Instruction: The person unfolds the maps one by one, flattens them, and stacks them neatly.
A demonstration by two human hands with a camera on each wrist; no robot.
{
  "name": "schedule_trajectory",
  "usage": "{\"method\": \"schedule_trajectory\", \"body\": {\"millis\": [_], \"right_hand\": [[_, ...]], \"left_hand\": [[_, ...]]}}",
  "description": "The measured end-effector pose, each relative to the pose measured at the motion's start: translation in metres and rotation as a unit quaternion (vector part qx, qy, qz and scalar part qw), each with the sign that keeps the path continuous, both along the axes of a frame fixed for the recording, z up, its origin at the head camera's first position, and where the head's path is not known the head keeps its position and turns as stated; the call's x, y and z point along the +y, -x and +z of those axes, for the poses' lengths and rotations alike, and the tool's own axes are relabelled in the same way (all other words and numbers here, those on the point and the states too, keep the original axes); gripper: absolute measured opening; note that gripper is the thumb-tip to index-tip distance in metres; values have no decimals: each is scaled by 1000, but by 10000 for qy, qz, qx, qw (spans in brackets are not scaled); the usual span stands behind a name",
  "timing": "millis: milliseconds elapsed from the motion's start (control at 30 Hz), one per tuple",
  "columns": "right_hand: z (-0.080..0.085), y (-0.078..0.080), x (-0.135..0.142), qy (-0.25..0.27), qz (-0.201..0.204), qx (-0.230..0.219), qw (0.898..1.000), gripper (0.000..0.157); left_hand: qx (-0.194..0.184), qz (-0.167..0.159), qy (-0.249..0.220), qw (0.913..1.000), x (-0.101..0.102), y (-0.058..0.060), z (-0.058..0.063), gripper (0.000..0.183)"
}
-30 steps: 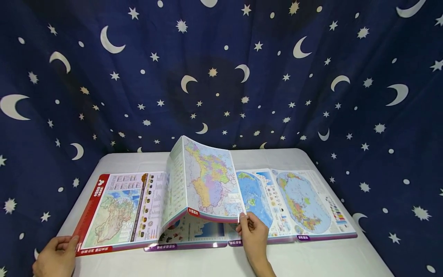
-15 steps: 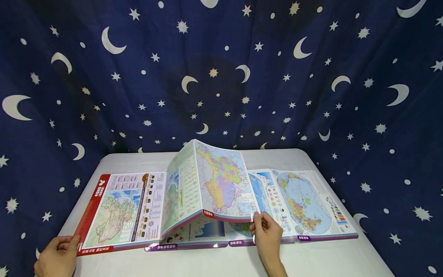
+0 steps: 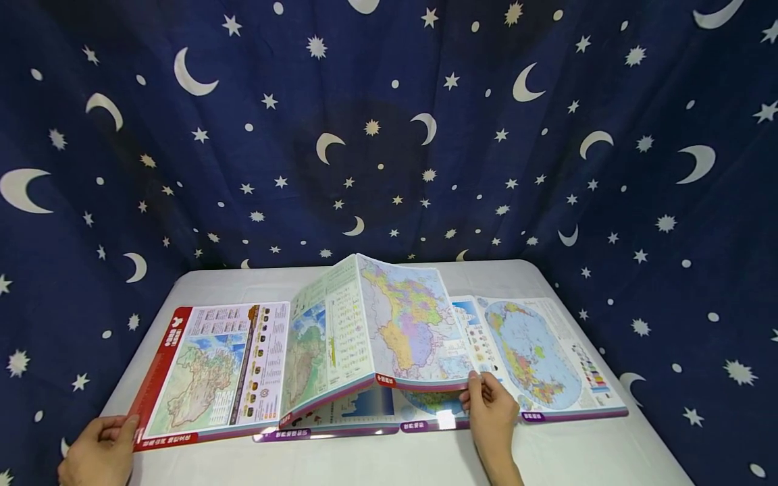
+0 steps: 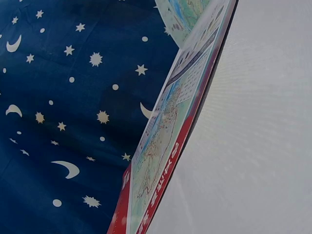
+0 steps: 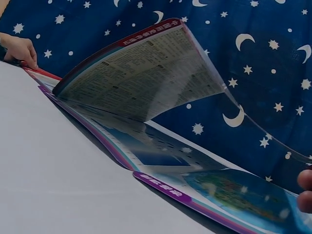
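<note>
A folding map [image 3: 203,385] with a red left border lies partly flat at the left, and its middle panels [image 3: 331,337] rise into a tent-like fold. My left hand [image 3: 98,451] pinches its near left corner. The raised fold's right-hand panel [image 3: 425,324] slopes down to my right hand [image 3: 494,415], which pinches its near right corner. Beneath lies a second folding map [image 3: 537,358] with purple labels, partly covered. In the right wrist view, text shows on the raised panel's underside [image 5: 131,73] and my right fingertips [image 5: 306,190] show at the edge.
Both maps rest on a white-covered table [image 3: 340,466] with rounded far corners. A dark blue curtain [image 3: 389,169] printed with moons and stars hangs behind and on both sides.
My right hand has moved to the right, drawing the panel's corner along. The fold's peak has shifted right and sunk lower, covering more of the map beneath. My left hand stays in place.
</note>
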State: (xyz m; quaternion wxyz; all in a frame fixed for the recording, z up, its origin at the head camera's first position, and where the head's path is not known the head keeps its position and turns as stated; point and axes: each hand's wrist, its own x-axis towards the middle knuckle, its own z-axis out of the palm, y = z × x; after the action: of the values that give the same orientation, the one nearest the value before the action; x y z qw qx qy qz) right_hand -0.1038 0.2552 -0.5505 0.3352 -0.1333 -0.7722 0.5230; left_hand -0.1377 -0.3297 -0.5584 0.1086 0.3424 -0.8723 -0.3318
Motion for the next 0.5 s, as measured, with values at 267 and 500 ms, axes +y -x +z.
{"method": "schedule_trajectory", "body": {"millis": [267, 500], "right_hand": [[-1, -3, 16, -27, -278, -84, 9996, 35], [-1, -6, 31, -212, -561, -93, 9982, 36]], "left_hand": [[-28, 24, -25, 10000, 2, -1, 1, 36], [-115, 3, 7, 9999, 4, -2, 2, 37]]}}
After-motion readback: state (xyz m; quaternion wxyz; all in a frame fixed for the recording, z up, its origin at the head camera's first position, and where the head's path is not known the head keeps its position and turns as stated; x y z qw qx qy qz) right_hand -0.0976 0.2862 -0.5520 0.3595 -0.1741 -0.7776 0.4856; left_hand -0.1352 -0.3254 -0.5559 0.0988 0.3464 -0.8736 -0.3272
